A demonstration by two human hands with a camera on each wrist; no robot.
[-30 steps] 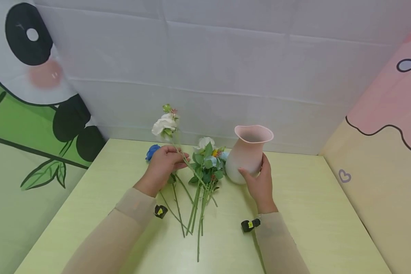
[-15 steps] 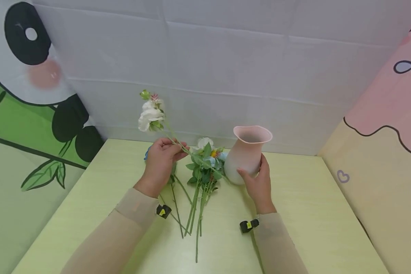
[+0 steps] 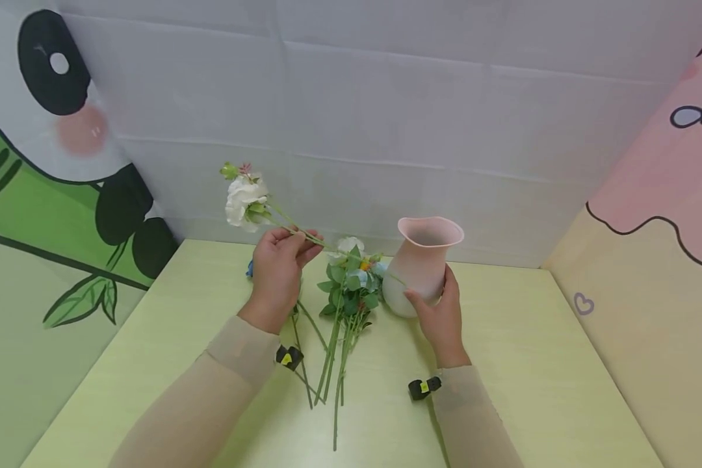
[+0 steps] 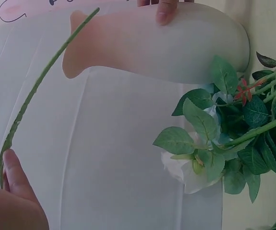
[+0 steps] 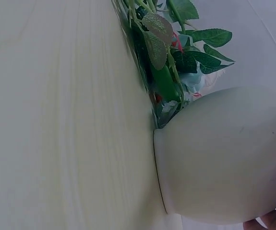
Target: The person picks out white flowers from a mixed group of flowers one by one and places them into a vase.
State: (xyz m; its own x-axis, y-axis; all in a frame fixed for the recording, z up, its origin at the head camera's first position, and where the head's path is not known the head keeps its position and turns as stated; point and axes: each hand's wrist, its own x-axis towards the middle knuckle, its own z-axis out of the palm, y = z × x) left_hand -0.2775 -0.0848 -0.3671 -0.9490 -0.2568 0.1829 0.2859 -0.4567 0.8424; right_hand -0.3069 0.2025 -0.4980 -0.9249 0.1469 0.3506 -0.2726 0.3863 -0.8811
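Note:
My left hand [image 3: 281, 273] pinches the green stem [image 4: 34, 96] of a white artificial flower [image 3: 247, 200] between thumb and fingers. The bloom leans to the upper left, and the stem slants down to the right, its cut end near the vase in the head view. A pink-and-white vase [image 3: 424, 266] with a wavy rim stands upright on the table, its mouth showing no stems. My right hand [image 3: 441, 322] grips the vase's lower right side, thumb in front. In the right wrist view the vase's base [image 5: 159, 172] sits on the tabletop.
Left of the vase lies a bunch of artificial flowers with green leaves [image 3: 351, 296], stems toward me. A blue flower [image 3: 249, 268] is mostly hidden behind my left hand. A white cloth [image 3: 386, 130] hangs behind the pale yellow table [image 3: 503, 390].
The white flower has tilted further left, its stem swinging from pointing down toward me to slanting right toward the vase. My right hand and the vase have stayed put.

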